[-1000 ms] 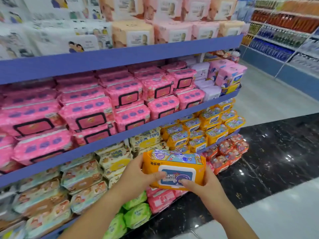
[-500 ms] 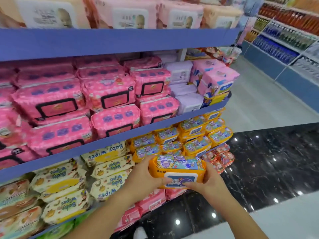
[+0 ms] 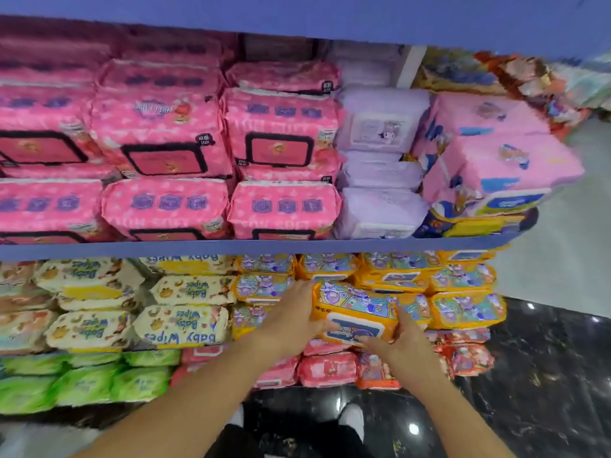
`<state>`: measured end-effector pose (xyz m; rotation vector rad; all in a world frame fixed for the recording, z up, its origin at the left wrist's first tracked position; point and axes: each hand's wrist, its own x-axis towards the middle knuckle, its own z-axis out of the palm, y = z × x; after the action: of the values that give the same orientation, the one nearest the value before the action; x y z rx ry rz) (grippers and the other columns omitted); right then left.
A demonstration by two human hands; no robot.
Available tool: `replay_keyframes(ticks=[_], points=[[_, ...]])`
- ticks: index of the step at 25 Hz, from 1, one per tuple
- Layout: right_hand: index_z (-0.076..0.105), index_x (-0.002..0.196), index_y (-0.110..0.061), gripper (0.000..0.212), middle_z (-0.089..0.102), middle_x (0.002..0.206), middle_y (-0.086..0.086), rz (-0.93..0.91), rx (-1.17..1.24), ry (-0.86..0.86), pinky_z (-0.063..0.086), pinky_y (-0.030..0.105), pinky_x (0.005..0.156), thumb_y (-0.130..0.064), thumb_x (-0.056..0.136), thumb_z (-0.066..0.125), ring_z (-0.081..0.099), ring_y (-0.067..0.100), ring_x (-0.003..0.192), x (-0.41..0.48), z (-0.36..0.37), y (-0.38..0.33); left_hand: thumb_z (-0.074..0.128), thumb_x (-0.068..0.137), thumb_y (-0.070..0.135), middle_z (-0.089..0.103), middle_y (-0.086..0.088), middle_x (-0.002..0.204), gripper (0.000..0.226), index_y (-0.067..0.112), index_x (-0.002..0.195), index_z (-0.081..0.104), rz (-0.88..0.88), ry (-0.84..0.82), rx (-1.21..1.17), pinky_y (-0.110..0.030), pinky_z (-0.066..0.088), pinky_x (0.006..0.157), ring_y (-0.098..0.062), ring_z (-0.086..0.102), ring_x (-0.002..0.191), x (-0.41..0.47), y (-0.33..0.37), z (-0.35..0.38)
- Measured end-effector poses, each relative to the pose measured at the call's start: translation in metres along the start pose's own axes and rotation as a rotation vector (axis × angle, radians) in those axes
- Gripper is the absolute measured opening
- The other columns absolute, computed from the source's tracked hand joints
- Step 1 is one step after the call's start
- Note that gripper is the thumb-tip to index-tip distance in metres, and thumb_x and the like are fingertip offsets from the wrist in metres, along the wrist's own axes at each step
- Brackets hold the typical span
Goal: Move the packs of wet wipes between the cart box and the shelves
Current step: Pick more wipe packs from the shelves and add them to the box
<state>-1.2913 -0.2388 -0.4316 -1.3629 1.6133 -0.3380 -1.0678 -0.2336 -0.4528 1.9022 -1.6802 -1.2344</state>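
**Orange plastic pack of wet wipes (image 3: 355,312) held at the lower shelf**

My left grip (image 3: 291,320) clasps the pack's left end, with the thumb lying on the white-and-blue lid flap. My right grip (image 3: 401,342) clasps the right end, with the thumb along the front edge. The pack is tilted with its lid towards me, right against the row of matching orange packs (image 3: 466,307) under the blue shelf board (image 3: 264,247); I cannot tell whether it rests on them. Cream "Baby Wipes" packs (image 3: 182,322) sit to the left of that row. Bright pink packs (image 3: 165,206) fill the shelf above, and green packs (image 3: 86,385) lie lower left. The glossy black floor (image 3: 545,375) is below.
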Motion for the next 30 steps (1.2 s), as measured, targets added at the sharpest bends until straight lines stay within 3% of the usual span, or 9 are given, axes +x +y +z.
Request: replay_keyframes(ticks=[2, 4, 8, 12, 15, 17, 23, 27, 30], points=[[0.046, 0.125, -0.021, 0.057, 0.07, 0.098, -0.009, -0.003, -0.082, -0.099, 0.053, 0.024, 0.067, -0.025, 0.082, 0.082, 0.068, 0.009, 0.082, 0.028, -0.016, 0.013, 0.077, 0.085, 0.051, 0.052, -0.004, 0.135, 0.071, 0.016, 0.14, 0.049, -0.081, 0.074, 0.016, -0.043, 0.044, 0.108, -0.026, 0.049, 0.128, 0.013, 0.002, 0.025], [0.048, 0.114, -0.023, 0.047, 0.07, 0.09, -0.005, -0.017, -0.167, -0.136, 0.054, 0.03, 0.064, -0.024, 0.082, 0.082, 0.068, 0.014, 0.075, 0.059, -0.025, 0.03, 0.084, 0.081, 0.044, 0.058, -0.003, 0.123, 0.06, 0.017, 0.127, 0.057, -0.16, 0.128, -0.015, -0.041, 0.048, 0.099, -0.026, 0.056, 0.118, 0.025, 0.003, 0.045], [0.057, 0.132, -0.018, 0.06, 0.07, 0.102, -0.011, -0.075, -0.273, -0.159, 0.046, 0.012, 0.063, -0.026, 0.079, 0.084, 0.066, 0.005, 0.083, 0.117, -0.017, 0.055, 0.088, 0.077, 0.037, 0.058, -0.001, 0.125, 0.062, 0.018, 0.129, 0.059, -0.257, 0.187, -0.029, -0.041, 0.05, 0.097, -0.025, 0.058, 0.117, 0.058, -0.015, 0.076], [0.062, 0.112, -0.024, 0.037, 0.064, 0.099, -0.01, -0.179, -0.236, -0.081, 0.041, 0.022, 0.07, -0.028, 0.081, 0.082, 0.058, 0.011, 0.086, 0.171, 0.012, 0.066, 0.085, 0.082, 0.023, 0.045, -0.004, 0.144, 0.07, 0.018, 0.143, 0.051, -0.266, 0.325, -0.036, -0.038, 0.045, 0.108, -0.025, 0.051, 0.131, 0.104, -0.043, 0.079], [0.057, 0.113, -0.031, 0.035, 0.063, 0.089, -0.024, -0.129, -0.162, -0.04, 0.04, 0.011, 0.058, -0.021, 0.085, 0.078, 0.058, 0.0, 0.074, 0.194, 0.038, 0.08, 0.071, 0.095, 0.022, 0.043, -0.006, 0.151, 0.068, 0.015, 0.153, 0.037, -0.276, 0.33, 0.147, -0.037, 0.041, 0.105, -0.027, 0.045, 0.137, 0.124, -0.053, 0.085], [0.052, 0.116, -0.036, 0.04, 0.058, 0.09, -0.032, -0.093, -0.124, -0.042, 0.043, 0.015, 0.062, -0.021, 0.088, 0.076, 0.06, 0.002, 0.079, 0.197, 0.048, 0.093, 0.065, 0.099, 0.024, 0.041, -0.003, 0.152, 0.07, 0.016, 0.157, 0.026, -0.313, 0.281, 0.288, -0.042, 0.048, 0.099, -0.028, 0.047, 0.136, 0.125, -0.051, 0.097], [0.058, 0.121, -0.026, 0.032, 0.061, 0.082, -0.025, -0.083, -0.192, -0.044, 0.038, 0.013, 0.05, -0.027, 0.092, 0.071, 0.059, 0.001, 0.064, 0.205, 0.056, 0.097, 0.062, 0.094, -0.003, 0.042, -0.013, 0.153, 0.087, 0.004, 0.162, 0.008, -0.344, 0.246, 0.419, -0.033, 0.05, 0.099, -0.029, 0.057, 0.129, 0.137, -0.047, 0.107], [0.057, 0.126, -0.024, 0.035, 0.06, 0.088, -0.024, -0.05, -0.199, -0.096, 0.04, 0.01, 0.044, -0.025, 0.094, 0.069, 0.058, -0.005, 0.066, 0.206, 0.052, 0.091, 0.063, 0.096, -0.002, 0.039, -0.015, 0.155, 0.084, 0.005, 0.162, 0.012, -0.327, 0.199, 0.294, -0.031, 0.045, 0.107, -0.029, 0.048, 0.138, 0.132, -0.044, 0.103], [0.054, 0.136, -0.021, 0.044, 0.065, 0.112, -0.01, -0.032, -0.168, -0.094, 0.044, 0.015, 0.061, -0.031, 0.096, 0.066, 0.063, 0.002, 0.08, 0.194, 0.047, 0.081, 0.064, 0.095, 0.004, 0.051, -0.016, 0.143, 0.064, 0.003, 0.153, 0.037, -0.359, 0.259, 0.104, -0.037, 0.047, 0.104, -0.033, 0.053, 0.133, 0.123, -0.04, 0.094]])
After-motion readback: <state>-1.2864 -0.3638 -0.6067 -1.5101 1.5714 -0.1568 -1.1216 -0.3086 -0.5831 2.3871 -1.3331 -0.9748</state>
